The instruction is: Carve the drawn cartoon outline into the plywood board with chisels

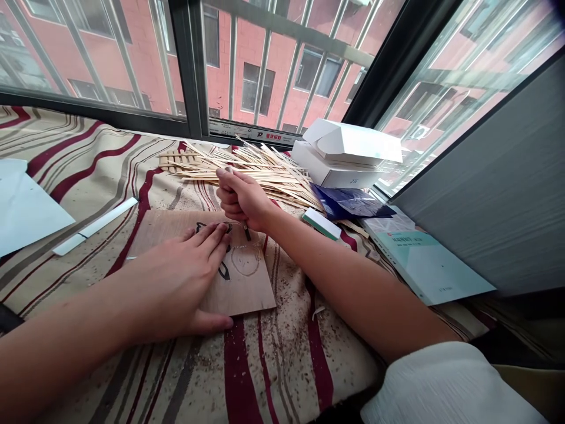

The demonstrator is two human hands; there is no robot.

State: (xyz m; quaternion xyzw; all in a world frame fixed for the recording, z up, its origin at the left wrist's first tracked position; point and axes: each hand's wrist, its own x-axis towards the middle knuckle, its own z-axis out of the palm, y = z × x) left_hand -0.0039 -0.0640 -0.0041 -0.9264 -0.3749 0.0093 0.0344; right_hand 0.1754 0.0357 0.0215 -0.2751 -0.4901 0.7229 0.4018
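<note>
A thin wooden board (258, 288) lies on the striped cloth, with black drawn shapes and a carved round outline on it. My left hand (185, 277) rests flat across its left part, fingers stretched out, hiding some of the drawing. Above the board's far right, my right hand (241, 197) is closed in a fist around a carving tool (247, 232). Only the tool's narrow metal end shows below the fist, pointing down at the board near the carved outline; its handle is hidden. I cannot tell whether the tip touches the wood.
Many thin wooden sticks (273, 171) are heaped behind my right hand. White boxes (346, 159), a dark blue packet (353, 203), a green-and-white block (321, 224) and a book (432, 253) stand or lie to the right. Paper (26, 206) and a white strip (95, 227) lie left. Wood crumbs dot the cloth (282, 365).
</note>
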